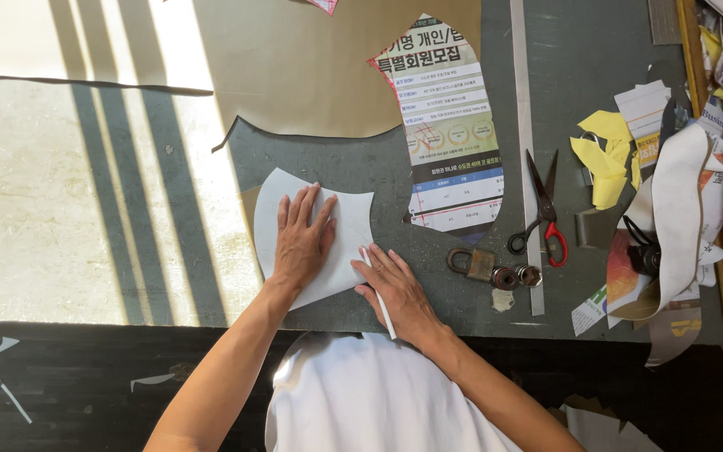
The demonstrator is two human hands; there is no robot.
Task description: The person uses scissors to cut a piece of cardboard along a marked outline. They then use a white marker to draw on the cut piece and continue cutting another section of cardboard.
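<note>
White shirt [378,402] sits nearest the lens. Left hand [301,243] lies flat, fingers [294,209] spread, pressing a white paper pattern [340,230] onto the worktop [378,167]. Right hand [399,293], just right of the pattern's edge, pinches a thin white marker [378,297]. Padlock [472,264] and scissors [541,209] lie right of those fingers.

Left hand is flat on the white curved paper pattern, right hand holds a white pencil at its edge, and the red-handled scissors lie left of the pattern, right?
Not quite. In the head view the red-handled scissors lie to the right of the white curved paper pattern, beyond the padlock. The rest holds: left hand flat on it, right hand holding the white pencil at its edge.
</note>
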